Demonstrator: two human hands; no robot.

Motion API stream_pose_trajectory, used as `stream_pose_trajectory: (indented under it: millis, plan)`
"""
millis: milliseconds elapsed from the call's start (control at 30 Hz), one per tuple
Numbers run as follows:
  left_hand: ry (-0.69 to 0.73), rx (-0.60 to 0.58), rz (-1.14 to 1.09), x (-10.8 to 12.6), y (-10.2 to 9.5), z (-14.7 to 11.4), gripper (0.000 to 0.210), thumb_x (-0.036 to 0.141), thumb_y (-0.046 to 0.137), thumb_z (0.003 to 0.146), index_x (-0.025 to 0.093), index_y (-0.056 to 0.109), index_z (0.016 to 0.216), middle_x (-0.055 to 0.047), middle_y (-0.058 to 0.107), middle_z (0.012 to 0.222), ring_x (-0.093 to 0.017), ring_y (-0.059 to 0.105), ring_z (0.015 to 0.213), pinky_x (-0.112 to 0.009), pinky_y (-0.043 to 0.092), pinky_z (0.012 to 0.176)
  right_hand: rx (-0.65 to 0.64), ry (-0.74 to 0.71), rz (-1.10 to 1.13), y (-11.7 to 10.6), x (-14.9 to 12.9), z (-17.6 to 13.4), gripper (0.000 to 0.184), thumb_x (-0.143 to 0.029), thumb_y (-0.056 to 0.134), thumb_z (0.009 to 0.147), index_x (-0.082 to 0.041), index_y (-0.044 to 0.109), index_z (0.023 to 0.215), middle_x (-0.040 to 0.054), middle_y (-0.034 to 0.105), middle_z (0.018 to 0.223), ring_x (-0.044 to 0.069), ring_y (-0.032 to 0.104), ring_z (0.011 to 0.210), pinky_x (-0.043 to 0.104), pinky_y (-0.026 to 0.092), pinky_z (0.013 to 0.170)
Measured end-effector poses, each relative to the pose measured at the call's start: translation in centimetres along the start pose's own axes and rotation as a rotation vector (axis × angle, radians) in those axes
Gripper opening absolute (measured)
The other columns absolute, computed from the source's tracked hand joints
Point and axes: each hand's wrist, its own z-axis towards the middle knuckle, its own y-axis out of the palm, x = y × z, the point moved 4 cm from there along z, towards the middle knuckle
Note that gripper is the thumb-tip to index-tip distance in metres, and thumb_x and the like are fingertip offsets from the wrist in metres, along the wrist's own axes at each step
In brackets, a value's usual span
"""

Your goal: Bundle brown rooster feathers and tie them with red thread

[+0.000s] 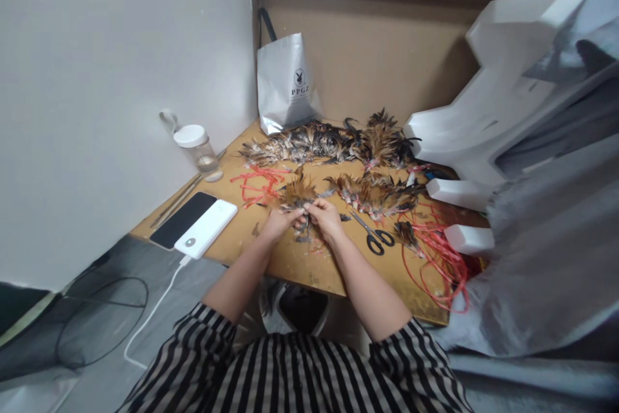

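Feather bundle (298, 191) pinched in both hands
Left hand (285, 222) and right hand (325, 217) clamp it, fingertips nearly meeting, above the worktop (296, 267).

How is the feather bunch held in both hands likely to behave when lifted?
The feather bunch is probably light for its size, being thin and splayed. Its narrow tips would likely flex easily. Loose scraps on the table suggest it may shed.

pale wall (120, 78) at left, grey floor (109, 326) below, yellowish-brown table (294, 269).
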Motion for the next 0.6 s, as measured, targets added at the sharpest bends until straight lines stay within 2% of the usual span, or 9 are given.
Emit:
stream_pose_trajectory:
  millis: [267, 400, 500, 600]
  plan:
    - [0.014, -0.158, 0.008, 0.0, 0.4, -0.2, 0.027, 0.037, 0.066, 0.064, 0.010, 0.065, 0.070, -0.006, 0.063, 0.061, -0.009, 0.053, 0.048, -0.022, 0.043, 0.048, -0.021, -0.020, 0.045, 0.2, -0.1, -0.2, 0.030, -0.038, 0.068, 0.056, -0.019, 0.044, 0.055, -0.0078, 0.043, 0.040, 0.006, 0.035, 0.037, 0.020, 0.025, 0.040]
    - [0.013, -0.169, 0.029, 0.1, 0.6, -0.3, 0.027, 0.037, 0.066, 0.064, 0.010, 0.064, 0.067, -0.006, 0.061, 0.057, -0.010, 0.053, 0.046, -0.022, 0.042, 0.047, -0.062, -0.017, -0.013, 0.3, -0.2, -0.3, 0.030, -0.040, 0.065, 0.059, -0.019, 0.043, 0.056, -0.0067, 0.045, 0.042, 0.007, 0.039, 0.038, 0.021, 0.029, 0.042]
    - [0.015, -0.120, 0.031, 0.3, 0.6, -0.3, 0.026, 0.037, 0.066, 0.062, 0.011, 0.062, 0.064, -0.005, 0.061, 0.054, -0.011, 0.052, 0.045, -0.023, 0.043, 0.046, -0.023, -0.137, -0.156, 0.2, -0.9, -0.7, 0.026, -0.038, 0.065, 0.060, -0.019, 0.051, 0.068, -0.0036, 0.051, 0.056, 0.009, 0.043, 0.047, 0.022, 0.035, 0.048]
    - [0.022, -0.045, 0.066, 0.6, 0.5, -0.3, 0.022, 0.035, 0.064, 0.062, 0.013, 0.060, 0.062, -0.004, 0.061, 0.054, -0.011, 0.052, 0.044, -0.023, 0.043, 0.046, 0.087, -0.316, -0.385, 0.2, -1.6, -1.3, 0.037, -0.035, 0.067, 0.057, -0.020, 0.054, 0.088, -0.0009, 0.054, 0.076, 0.010, 0.047, 0.059, 0.023, 0.039, 0.057]
